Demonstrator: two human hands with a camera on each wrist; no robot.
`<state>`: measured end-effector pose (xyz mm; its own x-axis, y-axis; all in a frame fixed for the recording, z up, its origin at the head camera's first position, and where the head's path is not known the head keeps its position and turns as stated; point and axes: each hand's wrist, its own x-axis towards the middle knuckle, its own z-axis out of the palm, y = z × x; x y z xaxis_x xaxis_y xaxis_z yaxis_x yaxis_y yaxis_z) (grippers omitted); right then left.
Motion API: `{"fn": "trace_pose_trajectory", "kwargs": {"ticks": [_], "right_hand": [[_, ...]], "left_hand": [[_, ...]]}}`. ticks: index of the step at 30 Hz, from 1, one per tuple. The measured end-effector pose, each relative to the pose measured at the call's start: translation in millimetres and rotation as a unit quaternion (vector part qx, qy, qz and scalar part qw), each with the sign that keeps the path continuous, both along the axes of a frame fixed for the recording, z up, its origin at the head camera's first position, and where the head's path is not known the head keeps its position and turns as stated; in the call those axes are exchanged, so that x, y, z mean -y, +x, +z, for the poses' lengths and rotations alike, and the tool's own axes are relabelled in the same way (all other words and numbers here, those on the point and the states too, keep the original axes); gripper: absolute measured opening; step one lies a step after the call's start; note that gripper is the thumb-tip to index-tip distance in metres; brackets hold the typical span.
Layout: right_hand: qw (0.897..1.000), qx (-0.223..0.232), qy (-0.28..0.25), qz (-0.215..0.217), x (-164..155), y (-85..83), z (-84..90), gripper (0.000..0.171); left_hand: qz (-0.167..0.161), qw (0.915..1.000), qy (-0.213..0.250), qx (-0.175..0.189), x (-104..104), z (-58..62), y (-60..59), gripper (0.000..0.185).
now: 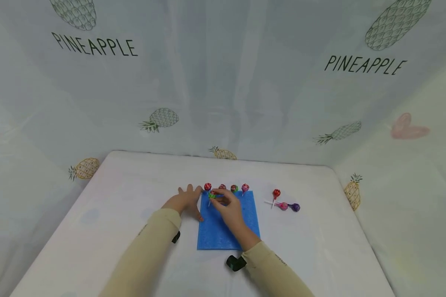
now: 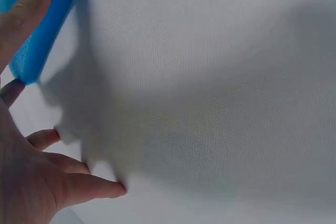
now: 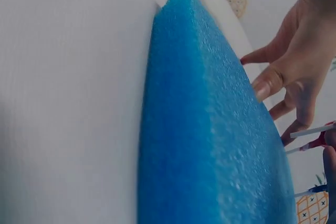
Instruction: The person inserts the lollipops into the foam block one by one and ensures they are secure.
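Head view, frame centre: right hand [image 1: 230, 208] pinches a green lollipop [image 1: 212, 195] over the blue foam pad [image 1: 223, 235], mid-planting; left hand [image 1: 186, 201], fingers flat, steadies its edge; next calls for pressing the stick straight down

lollipop heads [image 1: 226, 188]: too small to tell | right hand [image 3: 332, 166]: cut off

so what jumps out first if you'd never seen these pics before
The bright blue foam pad at the middle of the white table draws the eye, with a row of lollipops along its far edge. The right hand pinches a green lollipop over the pad while the left hand rests at the pad's left edge. Three loose lollipops lie on the table right of the pad.
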<state>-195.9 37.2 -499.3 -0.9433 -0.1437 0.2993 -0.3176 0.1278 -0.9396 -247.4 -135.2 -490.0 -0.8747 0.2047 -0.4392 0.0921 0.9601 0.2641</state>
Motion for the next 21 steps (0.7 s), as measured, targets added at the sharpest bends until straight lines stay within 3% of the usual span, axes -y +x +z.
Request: {"fn": "trace_pose_trajectory", "kwargs": {"ticks": [21], "right_hand": [[0.999, 0.037, 0.002, 0.006, 4.5, 0.0, -6.0, 0.029]], "left_hand": [[0.004, 0.9998, 0.017, -0.001, 0.3, -0.3, -3.4, 0.102]]}}
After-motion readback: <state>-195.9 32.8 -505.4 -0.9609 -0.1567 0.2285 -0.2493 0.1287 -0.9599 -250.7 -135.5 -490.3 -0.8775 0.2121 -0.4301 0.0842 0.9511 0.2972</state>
